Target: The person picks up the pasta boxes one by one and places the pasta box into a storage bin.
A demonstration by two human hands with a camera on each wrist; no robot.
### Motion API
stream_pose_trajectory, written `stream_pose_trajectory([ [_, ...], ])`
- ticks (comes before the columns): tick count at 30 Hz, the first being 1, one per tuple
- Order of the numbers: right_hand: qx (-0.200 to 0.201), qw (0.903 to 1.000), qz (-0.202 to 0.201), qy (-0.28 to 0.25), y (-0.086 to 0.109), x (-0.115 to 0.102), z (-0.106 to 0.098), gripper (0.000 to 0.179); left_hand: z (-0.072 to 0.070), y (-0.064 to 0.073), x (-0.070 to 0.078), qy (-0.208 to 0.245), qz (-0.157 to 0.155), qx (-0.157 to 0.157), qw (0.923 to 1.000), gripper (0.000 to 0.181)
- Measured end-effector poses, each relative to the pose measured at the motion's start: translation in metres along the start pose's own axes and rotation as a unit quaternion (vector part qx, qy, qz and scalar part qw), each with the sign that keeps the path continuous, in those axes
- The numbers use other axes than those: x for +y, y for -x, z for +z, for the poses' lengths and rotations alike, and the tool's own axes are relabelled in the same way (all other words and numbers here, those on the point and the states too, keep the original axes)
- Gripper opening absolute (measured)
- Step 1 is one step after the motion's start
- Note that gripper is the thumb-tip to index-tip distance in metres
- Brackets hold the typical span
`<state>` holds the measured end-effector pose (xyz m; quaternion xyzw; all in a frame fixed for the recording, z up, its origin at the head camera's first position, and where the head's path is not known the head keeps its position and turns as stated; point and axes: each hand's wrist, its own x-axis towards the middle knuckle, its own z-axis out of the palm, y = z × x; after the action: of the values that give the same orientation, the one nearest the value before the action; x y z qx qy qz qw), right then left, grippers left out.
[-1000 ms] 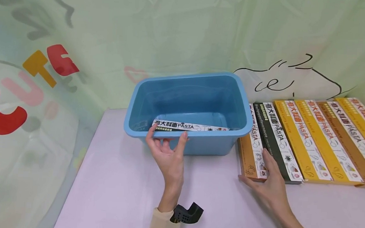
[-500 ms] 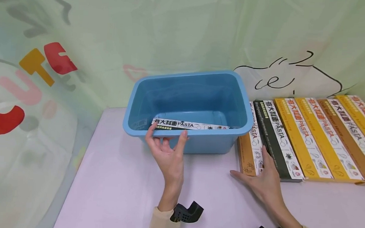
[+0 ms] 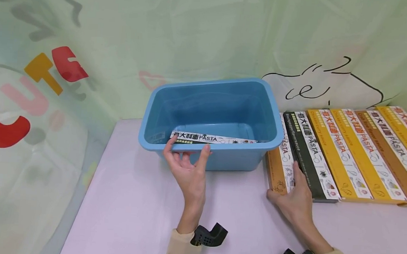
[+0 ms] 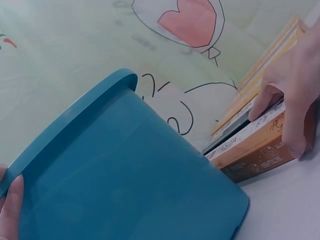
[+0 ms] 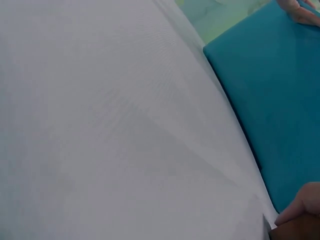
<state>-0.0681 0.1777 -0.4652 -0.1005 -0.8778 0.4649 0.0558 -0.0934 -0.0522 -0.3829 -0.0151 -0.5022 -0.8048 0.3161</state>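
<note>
A blue plastic bin (image 3: 233, 160) stands in the middle, with a black-and-white pasta box (image 3: 216, 139) lying inside along its near wall. My left hand (image 3: 188, 176) holds the bin's near rim, thumb outside and fingers over the edge. On the right, my right hand (image 3: 297, 200) grips the near end of a brown pasta box (image 3: 275, 170), its thumb on the left side and fingers on the right. The left wrist view shows this right hand (image 4: 300, 80) across the box's end. In the right wrist view only a thumb (image 5: 302, 202) and a bit of brown box (image 5: 300, 229) show.
Right of the brown box lies a black pasta box (image 3: 303, 160), then several yellow and brown ones such as a yellow pasta box (image 3: 337, 166), side by side. A printed green cloth (image 3: 209, 34) hangs behind the white-covered table (image 3: 125, 207).
The right hand has shifted slightly left, and its thumb has closed in against the brown box's left side. My left hand stays on the bin's rim.
</note>
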Motion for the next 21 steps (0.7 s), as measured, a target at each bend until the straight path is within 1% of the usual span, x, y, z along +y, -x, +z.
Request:
stream_pose_trajectory([
  [3, 0.013, 0.9998, 0.013, 0.001, 0.000, -0.004, 0.001, 0.123, 0.000, 0.000, 0.000, -0.002, -0.001, -0.002, 1.0000, 0.077],
  [7, 0.031, 0.9993, 0.021, -0.006, 0.002, -0.010, -0.001, 0.118, 0.000, 0.000, 0.000, -0.002, 0.000, -0.003, 1.0000, 0.077],
  [11, 0.043, 0.9984, 0.023, -0.030, 0.008, -0.016, -0.009, 0.112, 0.001, 0.001, 0.000, 0.000, 0.002, -0.003, 1.0000, 0.076],
  [16, 0.057, 0.9968, 0.016, -0.055, 0.017, -0.019, -0.026, 0.107, 0.002, 0.001, 0.000, 0.000, 0.003, -0.005, 1.0000, 0.076],
  [21, 0.072, 0.9962, -0.005, -0.049, 0.024, -0.016, -0.055, 0.106, 0.001, 0.002, 0.000, 0.004, 0.004, -0.001, 1.0000, 0.075],
])
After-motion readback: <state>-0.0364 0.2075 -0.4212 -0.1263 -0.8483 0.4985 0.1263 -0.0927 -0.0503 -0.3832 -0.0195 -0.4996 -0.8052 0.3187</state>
